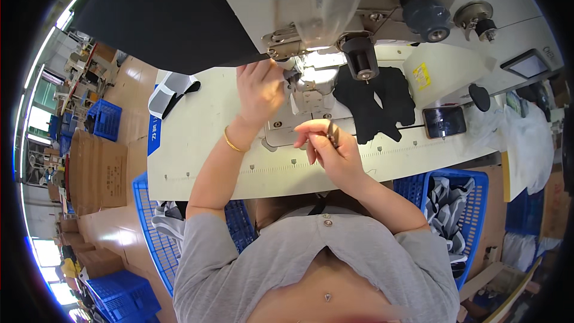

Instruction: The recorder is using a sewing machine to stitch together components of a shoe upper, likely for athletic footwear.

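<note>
My left hand [260, 91] is raised beside the needle area of a sewing machine [314, 87]. Its fingers are curled together, and the tips are partly hidden under the machine head, so what they pinch, if anything, is hidden. Just in front of the machine bed is my right hand [339, 155], with the fingers bent and a small dark metal tool [332, 134], like tweezers or thread snips, tucked in it. Cut black fabric pieces [382, 101] lie flat right of the lit needle area. A grey-and-black fabric piece [171, 93] rests at the table's left end.
The white table [227, 182] has a ruler scale along its front. A dark phone-like device [444, 122] lies right of the black fabric. Blue baskets with grey-and-black pieces stand below, one left [149, 227] and one right [475, 215]. Cardboard boxes [98, 170] stand on the floor.
</note>
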Action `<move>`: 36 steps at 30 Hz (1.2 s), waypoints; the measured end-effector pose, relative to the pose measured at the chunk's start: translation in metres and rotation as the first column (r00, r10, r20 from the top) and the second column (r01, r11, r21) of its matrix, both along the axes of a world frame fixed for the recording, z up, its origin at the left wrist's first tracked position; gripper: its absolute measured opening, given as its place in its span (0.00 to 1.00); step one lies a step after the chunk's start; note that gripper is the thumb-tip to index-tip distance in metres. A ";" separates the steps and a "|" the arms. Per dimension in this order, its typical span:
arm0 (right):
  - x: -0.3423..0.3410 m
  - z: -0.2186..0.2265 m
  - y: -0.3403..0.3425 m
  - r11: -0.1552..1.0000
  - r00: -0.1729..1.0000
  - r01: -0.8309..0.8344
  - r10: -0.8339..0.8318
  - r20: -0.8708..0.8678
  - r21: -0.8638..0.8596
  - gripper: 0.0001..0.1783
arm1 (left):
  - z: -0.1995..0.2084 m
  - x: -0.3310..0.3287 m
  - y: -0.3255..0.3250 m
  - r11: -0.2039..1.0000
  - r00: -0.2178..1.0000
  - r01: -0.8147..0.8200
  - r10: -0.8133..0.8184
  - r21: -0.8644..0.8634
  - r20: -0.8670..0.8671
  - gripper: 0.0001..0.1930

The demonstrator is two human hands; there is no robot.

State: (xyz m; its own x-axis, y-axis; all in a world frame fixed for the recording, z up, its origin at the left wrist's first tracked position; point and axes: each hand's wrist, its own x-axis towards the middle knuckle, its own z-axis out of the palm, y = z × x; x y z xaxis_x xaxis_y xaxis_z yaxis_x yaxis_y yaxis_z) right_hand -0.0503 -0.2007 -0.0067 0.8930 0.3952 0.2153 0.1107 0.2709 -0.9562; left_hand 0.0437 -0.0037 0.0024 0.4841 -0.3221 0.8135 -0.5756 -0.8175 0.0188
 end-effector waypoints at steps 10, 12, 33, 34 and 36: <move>0.002 0.023 0.005 0.948 0.779 0.299 -0.177 0.601 -0.108 0.12 | 0.081 -0.094 0.086 0.655 0.965 -0.261 0.198 -0.709 -0.173 0.11; 0.000 0.029 0.014 0.954 0.806 0.259 -0.127 0.578 -0.152 0.12 | 0.084 -0.113 0.073 0.735 0.831 -0.396 0.032 -0.550 -0.555 0.10; 0.037 -0.014 -0.032 0.821 0.708 0.342 0.095 0.700 -0.457 0.14 | 0.004 -0.088 -0.011 0.619 0.195 -0.351 -0.686 -0.703 -0.701 0.18; 0.039 -0.013 -0.033 0.822 0.695 0.319 0.135 0.706 -0.471 0.14 | 0.004 -0.087 -0.010 0.626 0.152 -0.345 -0.698 -0.699 -0.700 0.18; 0.043 -0.010 -0.035 0.824 0.690 0.294 0.167 0.704 -0.484 0.14 | 0.005 -0.087 -0.011 0.613 0.121 -0.361 -0.717 -0.703 -0.687 0.18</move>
